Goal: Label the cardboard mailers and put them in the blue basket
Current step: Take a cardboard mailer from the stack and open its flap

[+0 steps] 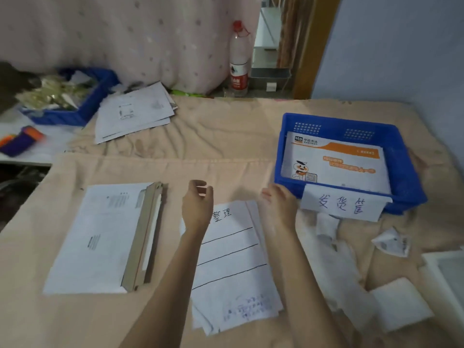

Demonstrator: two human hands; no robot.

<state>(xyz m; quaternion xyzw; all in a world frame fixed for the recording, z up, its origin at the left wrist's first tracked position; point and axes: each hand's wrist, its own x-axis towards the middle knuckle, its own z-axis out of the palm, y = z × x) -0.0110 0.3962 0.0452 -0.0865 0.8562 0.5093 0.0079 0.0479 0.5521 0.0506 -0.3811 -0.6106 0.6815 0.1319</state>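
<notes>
A blue basket [278, 156] stands on the bed at the right, with a handwritten paper sign [344, 204] on its front wall. Inside it lies a white and orange mailer [334, 164]. A white cardboard mailer [100, 237] with its brown flap open lies flat at the left. More white mailers [133, 114] are stacked further back. My left hand [198, 199] hovers in the middle with loosely curled fingers and holds nothing. My right hand [278, 202] hangs relaxed and empty just by the basket's front left corner.
A lined sheet with handwriting [233, 259] lies under my forearms. Crumpled paper scraps [391, 243] and white pads [399, 302] lie at the right. A second blue bin [85, 101] of packets, a purple and orange object [20, 140] and a bottle [238, 61] are at the back.
</notes>
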